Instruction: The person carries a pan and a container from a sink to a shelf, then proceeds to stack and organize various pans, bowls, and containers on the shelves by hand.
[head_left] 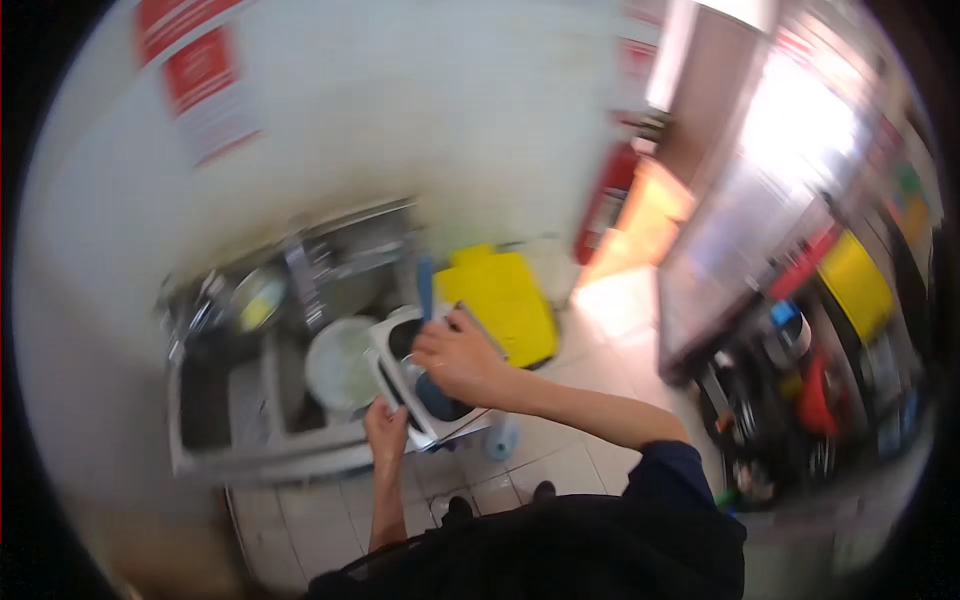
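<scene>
My left hand (386, 428) is closed on the near left edge of a white rectangular frame-like piece (425, 436) with dark openings. The piece lies tilted over the right end of the sink. Above it, my right hand (460, 358) is closed around a blue-handled tool (426, 285), whose handle points up toward the wall. The working end of this tool is hidden by the hand and blur. Just left of the white piece, a large pale round bowl (335, 365) sits in the sink.
The metal double sink (200, 460) stands against the wall, with a metal bowl (258, 298) at its back. A yellow bin lid (515, 310) is right of the sink. A blue bottle (502, 440) stands below. Further right are a fire extinguisher (608, 200) and a cluttered shelf (745, 400).
</scene>
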